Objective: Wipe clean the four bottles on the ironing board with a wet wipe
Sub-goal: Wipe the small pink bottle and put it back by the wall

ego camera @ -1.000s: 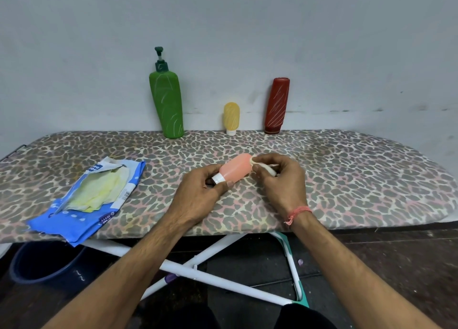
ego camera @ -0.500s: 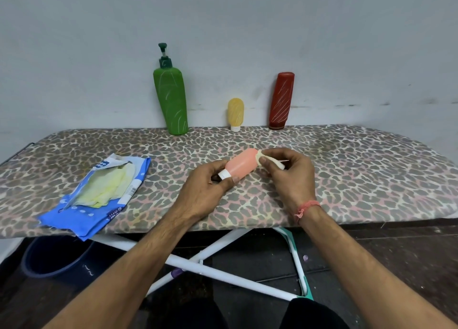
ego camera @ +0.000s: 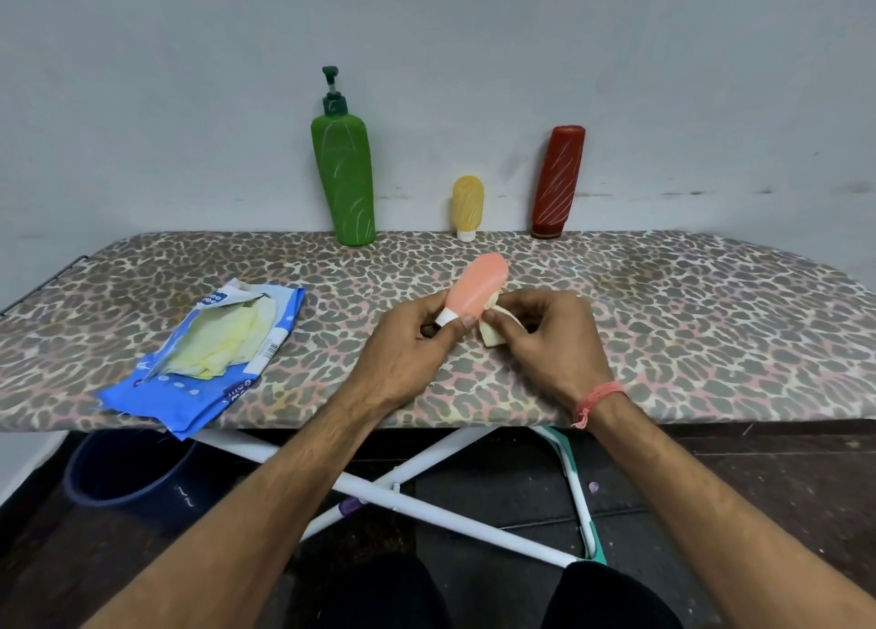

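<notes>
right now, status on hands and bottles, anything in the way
Left hand grips pink bottle at its cap end. Right hand pinches wet wipe against it. Green bottle, yellow bottle, red bottle upright at the wall. Nothing in the way.

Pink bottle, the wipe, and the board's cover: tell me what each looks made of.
Pink bottle: likely soft plastic or silicone, matte, smooth, no glare. Wipe: thin pale cloth-like sheet, crumpled in the right hand. Ironing board cover: printed fabric, dull, slightly rippled.
</notes>
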